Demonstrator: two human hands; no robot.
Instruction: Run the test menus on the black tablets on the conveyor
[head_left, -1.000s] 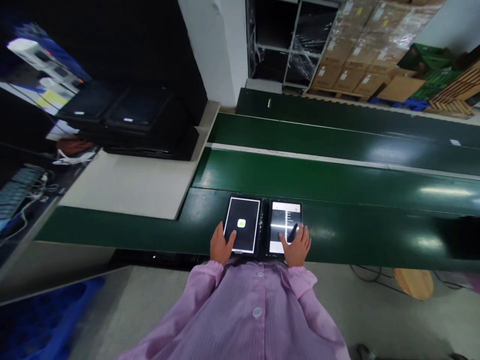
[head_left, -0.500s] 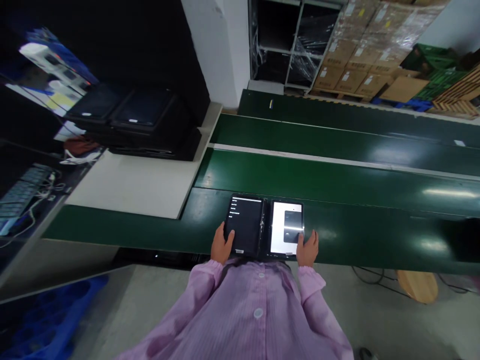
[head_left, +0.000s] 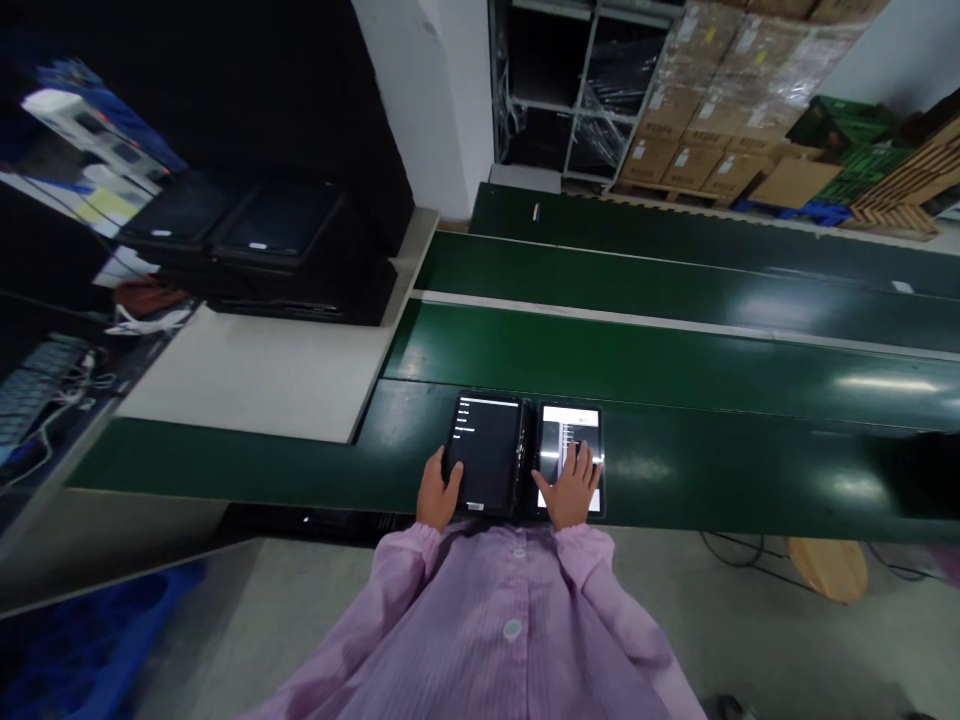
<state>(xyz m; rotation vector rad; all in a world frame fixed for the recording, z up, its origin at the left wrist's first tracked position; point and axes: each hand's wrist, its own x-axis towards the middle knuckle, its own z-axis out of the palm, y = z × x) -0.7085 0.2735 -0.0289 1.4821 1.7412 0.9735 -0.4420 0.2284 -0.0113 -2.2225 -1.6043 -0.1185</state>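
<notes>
On the left tablet [head_left: 486, 468], "Language" [head_left: 466, 430].

Your left forearm [head_left: 367, 600] and right forearm [head_left: 615, 600], both sleeved to the wrist [head_left: 568, 525], converge forward. Your left hand [head_left: 436, 491] points forward, thumb [head_left: 454, 480] angled apart from fingers [head_left: 432, 466] in a V; your right hand [head_left: 568, 492] is palm-down, fingers spread, thumb extended leftward.

I see the left hand [head_left: 437, 494] holding a dark-screened tablet [head_left: 491, 455], the right hand [head_left: 571, 493] over a brighter tablet [head_left: 552, 442] beside it
</notes>
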